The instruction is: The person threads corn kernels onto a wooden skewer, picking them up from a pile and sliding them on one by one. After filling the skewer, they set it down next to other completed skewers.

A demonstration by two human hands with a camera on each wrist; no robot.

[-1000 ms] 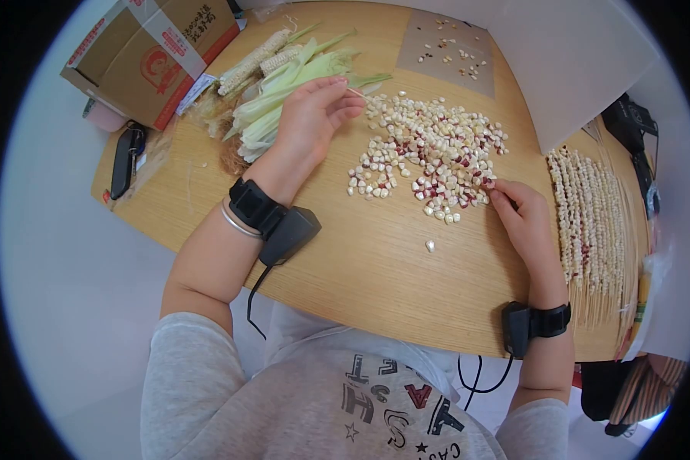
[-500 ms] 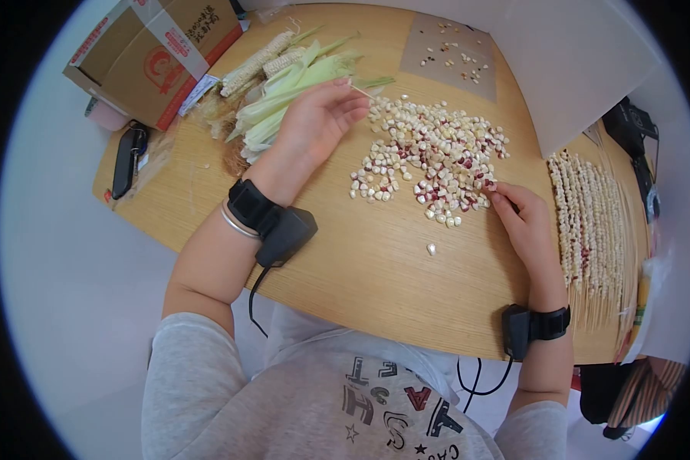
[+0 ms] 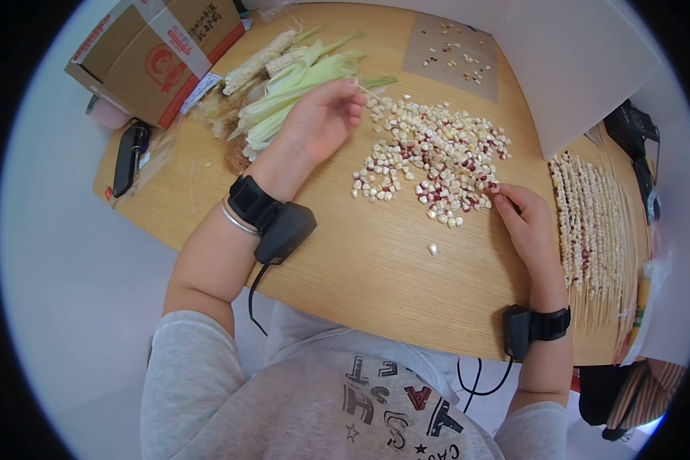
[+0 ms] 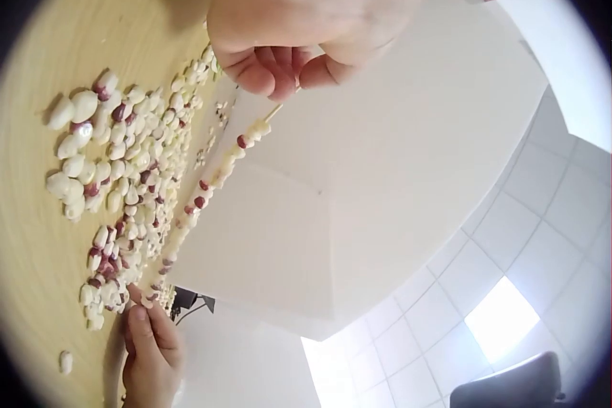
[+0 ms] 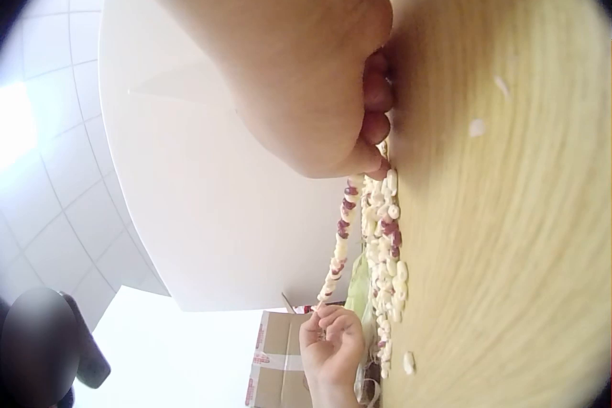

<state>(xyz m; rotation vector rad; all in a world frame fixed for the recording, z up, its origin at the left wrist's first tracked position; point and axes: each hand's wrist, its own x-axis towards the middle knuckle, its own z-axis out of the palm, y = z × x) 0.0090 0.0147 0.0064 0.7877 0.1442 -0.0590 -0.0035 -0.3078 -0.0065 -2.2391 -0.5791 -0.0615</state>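
A thin stick strung with white and dark red corn kernels runs between the two hands. My left hand pinches its bare far end between thumb and fingers, raised beside the corn husks. At the other end, my right hand holds the strung stick low at the near right edge of the loose kernel pile. In the right wrist view the thumb and fingertips meet on the kernels there, and the fingers hide the stick's tip. One single kernel lies apart, nearer the body.
Several kernel-strung sticks lie side by side on the right. Stripped cobs rest by the husks, near a cardboard box. A grey sheet with scattered kernels is at the back. A white panel stands along the right.
The left hand's fingers have curled in more while it keeps its pinch on the stick end. The right hand stays nearly in place.
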